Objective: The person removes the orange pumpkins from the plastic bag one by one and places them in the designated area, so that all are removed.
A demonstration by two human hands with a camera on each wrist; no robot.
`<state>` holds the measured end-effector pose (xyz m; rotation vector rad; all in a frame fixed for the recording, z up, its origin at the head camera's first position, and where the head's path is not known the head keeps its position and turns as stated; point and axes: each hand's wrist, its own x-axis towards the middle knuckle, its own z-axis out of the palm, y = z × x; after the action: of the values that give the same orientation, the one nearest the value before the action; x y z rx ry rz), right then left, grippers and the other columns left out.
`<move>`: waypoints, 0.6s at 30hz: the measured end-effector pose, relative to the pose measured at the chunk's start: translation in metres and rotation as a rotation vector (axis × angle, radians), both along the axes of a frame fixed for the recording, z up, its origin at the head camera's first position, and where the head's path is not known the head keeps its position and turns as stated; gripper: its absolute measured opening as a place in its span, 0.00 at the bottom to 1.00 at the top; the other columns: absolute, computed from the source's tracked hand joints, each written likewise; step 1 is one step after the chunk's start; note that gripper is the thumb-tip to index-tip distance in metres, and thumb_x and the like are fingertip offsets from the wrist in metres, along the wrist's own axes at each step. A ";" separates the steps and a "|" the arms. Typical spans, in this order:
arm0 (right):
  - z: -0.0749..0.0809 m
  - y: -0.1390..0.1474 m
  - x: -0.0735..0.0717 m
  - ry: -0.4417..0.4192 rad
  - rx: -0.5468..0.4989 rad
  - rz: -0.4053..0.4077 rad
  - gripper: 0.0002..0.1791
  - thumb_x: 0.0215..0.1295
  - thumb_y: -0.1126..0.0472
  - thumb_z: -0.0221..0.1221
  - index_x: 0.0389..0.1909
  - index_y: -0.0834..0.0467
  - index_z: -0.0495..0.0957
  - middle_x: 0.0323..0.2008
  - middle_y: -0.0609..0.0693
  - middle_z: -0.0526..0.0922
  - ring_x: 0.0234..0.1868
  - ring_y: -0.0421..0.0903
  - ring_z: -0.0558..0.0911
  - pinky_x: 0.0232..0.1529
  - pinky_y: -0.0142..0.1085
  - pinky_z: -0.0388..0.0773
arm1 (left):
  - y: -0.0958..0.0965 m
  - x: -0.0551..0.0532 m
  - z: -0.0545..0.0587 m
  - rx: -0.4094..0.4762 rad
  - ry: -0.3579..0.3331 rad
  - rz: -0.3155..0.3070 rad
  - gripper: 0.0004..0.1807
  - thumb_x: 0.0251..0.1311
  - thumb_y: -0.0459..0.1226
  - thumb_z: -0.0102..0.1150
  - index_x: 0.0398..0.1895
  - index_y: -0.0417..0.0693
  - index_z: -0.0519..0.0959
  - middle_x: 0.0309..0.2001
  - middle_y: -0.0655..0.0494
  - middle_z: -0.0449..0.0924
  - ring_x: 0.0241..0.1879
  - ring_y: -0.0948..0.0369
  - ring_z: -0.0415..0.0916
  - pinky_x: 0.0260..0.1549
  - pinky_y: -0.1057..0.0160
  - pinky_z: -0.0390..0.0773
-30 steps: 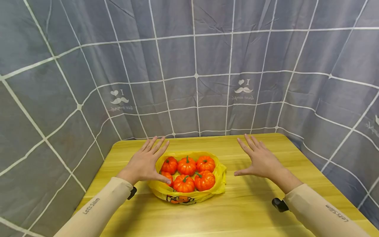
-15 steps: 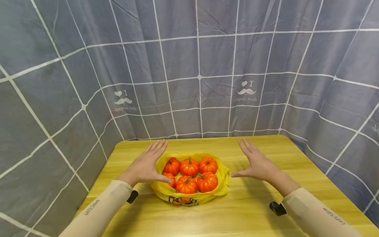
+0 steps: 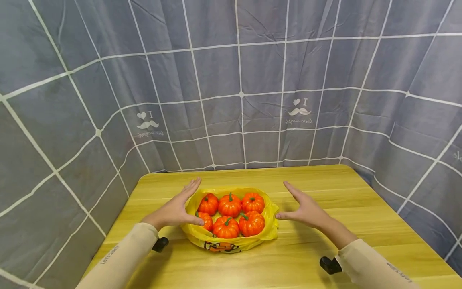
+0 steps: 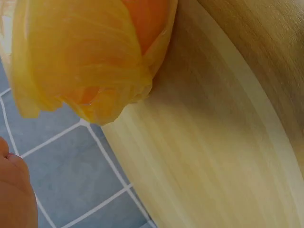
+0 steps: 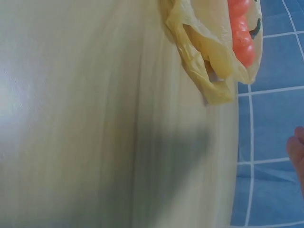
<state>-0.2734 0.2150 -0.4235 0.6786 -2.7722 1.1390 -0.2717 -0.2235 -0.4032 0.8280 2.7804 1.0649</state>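
A yellow plastic bag (image 3: 249,242) with its mouth spread wide sits on the wooden table, a dark and orange print on its near side. Inside it lie several small orange pumpkins (image 3: 230,205) with green stems. My left hand (image 3: 175,209) hovers at the bag's left side, fingers extended, its thumb in front of the leftmost near pumpkin. Off the bag's right side, my right hand (image 3: 306,209) is held in the air with straight fingers, thumb pointing at the bag's edge. Neither hand holds anything. In both wrist views only a bit of each hand shows.
The yellow wood-grain table (image 3: 288,257) has rounded far corners. Grey curtains (image 3: 260,112) with white grid lines hang behind it and on both sides. A black wrist camera (image 3: 330,265) is strapped under the right sleeve, another (image 3: 160,244) under the left.
Both hands have lowered slightly and turned so their palms face each other more. The right hand has moved left, nearer the bag. The bag and pumpkins stay in place.
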 end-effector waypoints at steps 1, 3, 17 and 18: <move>-0.002 0.000 0.000 -0.003 -0.012 0.006 0.63 0.52 0.42 0.75 0.80 0.61 0.50 0.77 0.64 0.53 0.72 0.69 0.59 0.67 0.64 0.59 | 0.000 -0.001 -0.002 0.008 -0.003 -0.002 0.69 0.44 0.50 0.82 0.83 0.57 0.40 0.81 0.57 0.33 0.79 0.48 0.29 0.71 0.35 0.39; -0.005 -0.001 0.000 -0.008 -0.034 0.017 0.62 0.52 0.41 0.75 0.80 0.61 0.51 0.76 0.64 0.55 0.71 0.69 0.60 0.67 0.63 0.60 | 0.000 -0.002 -0.005 0.016 -0.014 0.004 0.69 0.45 0.50 0.81 0.83 0.59 0.40 0.81 0.57 0.33 0.79 0.48 0.30 0.70 0.34 0.40; -0.021 -0.024 0.000 -0.062 -0.142 0.137 0.57 0.52 0.47 0.77 0.76 0.66 0.58 0.73 0.66 0.62 0.69 0.65 0.67 0.67 0.53 0.64 | -0.011 -0.001 -0.029 0.015 -0.086 0.038 0.72 0.40 0.57 0.81 0.83 0.54 0.42 0.81 0.53 0.34 0.79 0.48 0.32 0.71 0.38 0.41; -0.022 -0.026 0.000 -0.065 -0.149 0.146 0.56 0.52 0.47 0.77 0.75 0.67 0.59 0.73 0.66 0.62 0.70 0.65 0.67 0.67 0.53 0.63 | -0.011 -0.001 -0.031 0.016 -0.085 0.038 0.72 0.40 0.57 0.81 0.83 0.53 0.42 0.81 0.53 0.34 0.79 0.48 0.32 0.71 0.37 0.41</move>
<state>-0.2732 0.1886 -0.4454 0.8533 -2.6920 1.4030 -0.2732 -0.2346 -0.4340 0.7164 2.7318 1.1020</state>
